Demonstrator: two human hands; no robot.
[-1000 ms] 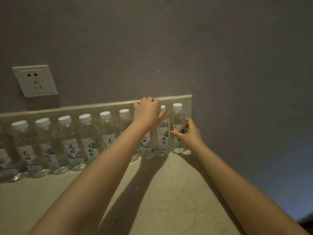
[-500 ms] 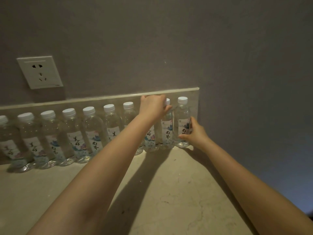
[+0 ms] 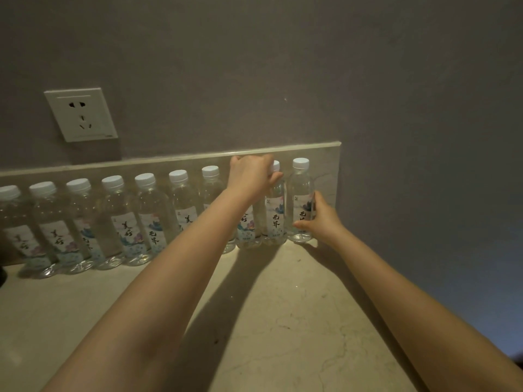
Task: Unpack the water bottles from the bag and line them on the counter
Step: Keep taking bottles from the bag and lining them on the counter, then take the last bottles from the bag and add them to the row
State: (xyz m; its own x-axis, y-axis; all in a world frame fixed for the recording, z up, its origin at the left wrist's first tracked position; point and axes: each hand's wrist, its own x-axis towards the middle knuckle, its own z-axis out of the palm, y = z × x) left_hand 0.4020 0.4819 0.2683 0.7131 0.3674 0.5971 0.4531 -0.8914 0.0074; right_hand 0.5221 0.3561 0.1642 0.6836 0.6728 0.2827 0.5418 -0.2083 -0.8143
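Observation:
Several clear water bottles with white caps and printed labels stand upright in a row (image 3: 147,219) on the beige marble counter (image 3: 277,315), against the low stone backsplash (image 3: 325,154). My left hand (image 3: 252,176) grips the tops of bottles near the right end; one cap is hidden under it and its thumb side touches the second-last bottle (image 3: 274,219). My right hand (image 3: 319,219) holds the lower label of the last bottle (image 3: 300,196), which stands on the counter beside the wall. No bag is in view.
A white wall socket (image 3: 80,114) sits on the grey wall above the row's left part. The grey side wall (image 3: 424,165) closes off the counter at the right. A dark object shows at the left edge (image 3: 2,274).
The view has shifted slightly, so the row sits a little to the right and more bottles show at left. Both hands stay on the same bottles at the right end.

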